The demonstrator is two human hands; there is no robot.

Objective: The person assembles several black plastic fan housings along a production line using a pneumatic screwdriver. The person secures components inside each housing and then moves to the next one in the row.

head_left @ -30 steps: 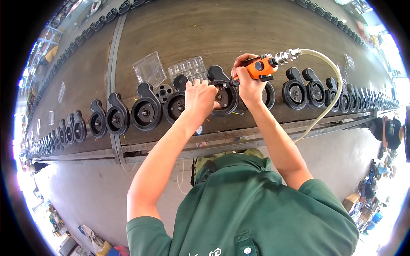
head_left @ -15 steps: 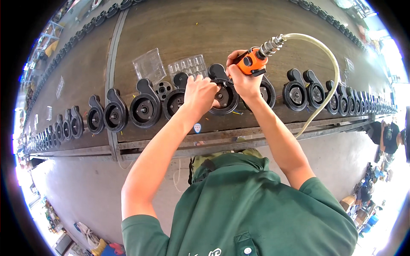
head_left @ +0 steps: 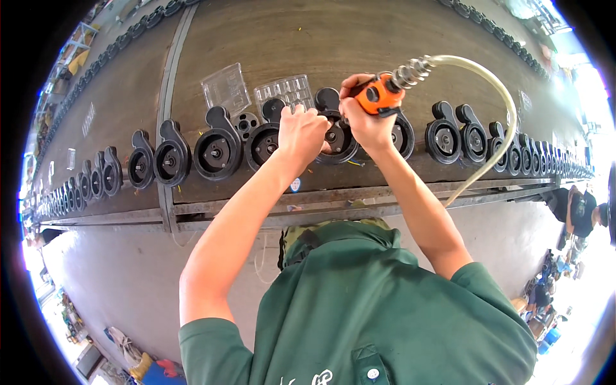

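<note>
My right hand (head_left: 369, 122) is wrapped around an orange air screwdriver (head_left: 381, 95), with a metal coupling and a clear hose (head_left: 494, 83) at its back end. The tool's front end points down and left toward a black round housing (head_left: 346, 153) with a smaller round lobe on top. Over the left side of that same housing is my left hand (head_left: 300, 133), its fingers curled close to the tool's tip and its thumb reaching across the housing's inside. Whatever those fingers pinch is hidden. Another black housing (head_left: 260, 146) lies partly behind my left hand.
Similar black housings (head_left: 218, 153) line the table's near edge on both sides. Beyond my left hand lie two clear plastic trays (head_left: 226, 88) and a small round part with holes (head_left: 245, 125). A metal rail (head_left: 256, 206) runs along the front. At far right stands another person (head_left: 582, 208).
The view has shifted slightly, so the table and housings sit a little higher in it. Both hands stay at the same housing, and the screwdriver remains in my right hand.
</note>
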